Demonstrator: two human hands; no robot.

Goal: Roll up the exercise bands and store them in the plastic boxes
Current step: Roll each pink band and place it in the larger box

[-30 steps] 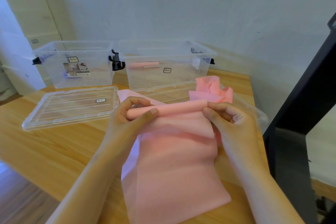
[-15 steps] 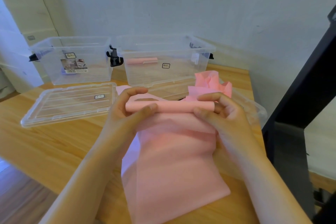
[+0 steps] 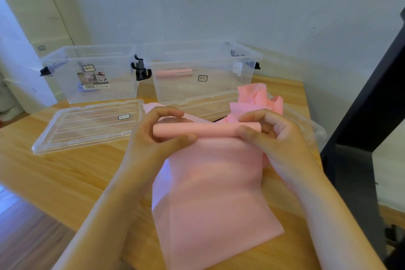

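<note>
A pink exercise band (image 3: 210, 193) lies flat on the wooden table (image 3: 65, 173), its far end wound into a tight roll (image 3: 210, 130). My left hand (image 3: 153, 138) pinches the roll's left end and my right hand (image 3: 269, 138) pinches its right end. Two clear plastic boxes stand open at the back: the left box (image 3: 92, 92) and the right box (image 3: 221, 90), which holds one rolled pink band (image 3: 174, 73). More crumpled pink bands (image 3: 256, 98) are heaped behind my right hand.
One clear lid (image 3: 87, 125) lies flat in front of the left box; another lid (image 3: 311, 129) lies under the heap at the right. A dark frame (image 3: 359, 138) rises past the table's right edge. Cardboard boxes (image 3: 28, 11) stand at the far left.
The roll has been turned toward me and lifted slightly, taking up more of the flat band. Both hands kept their hold on its ends.
</note>
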